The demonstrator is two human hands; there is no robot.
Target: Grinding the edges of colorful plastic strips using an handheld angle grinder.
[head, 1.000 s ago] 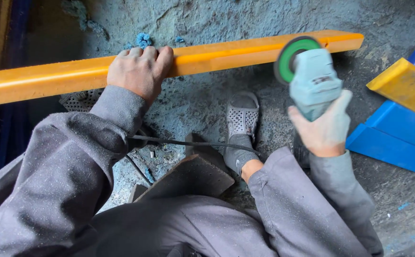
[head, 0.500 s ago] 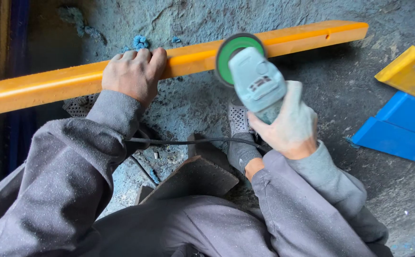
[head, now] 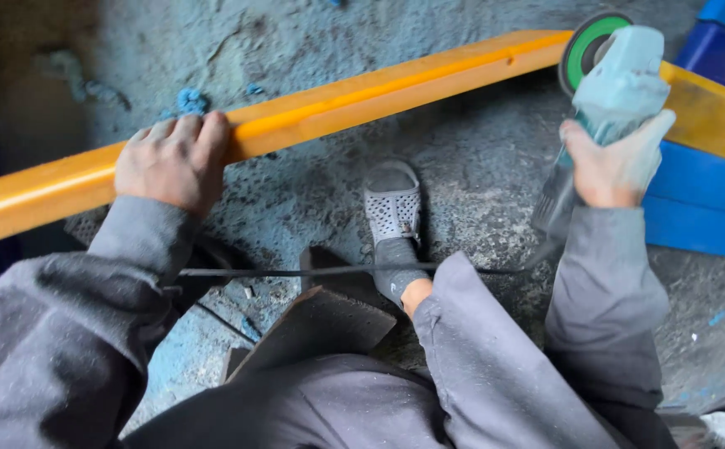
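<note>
While the person crouches over the dusty floor (head: 479, 183), the left hand (head: 173, 162) lies at nine o'clock, fingers (head: 188, 133) spread flat over the long orange beam (head: 379, 87). At two o'clock the right hand (head: 616, 166) has its fingers wrapped tight round a pale green angle grinder (head: 620, 83), its green disc (head: 588, 46) close to the beam's far end; contact cannot be told. Blue panels (head: 699, 199) are cut off at three o'clock. A black cord (head: 329, 271) crosses a grey shoe (head: 393, 208).

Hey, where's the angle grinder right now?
In the head view the angle grinder is at upper right, gripped by the right hand, its green-ringed disc at the far end of the long orange bar.
</note>
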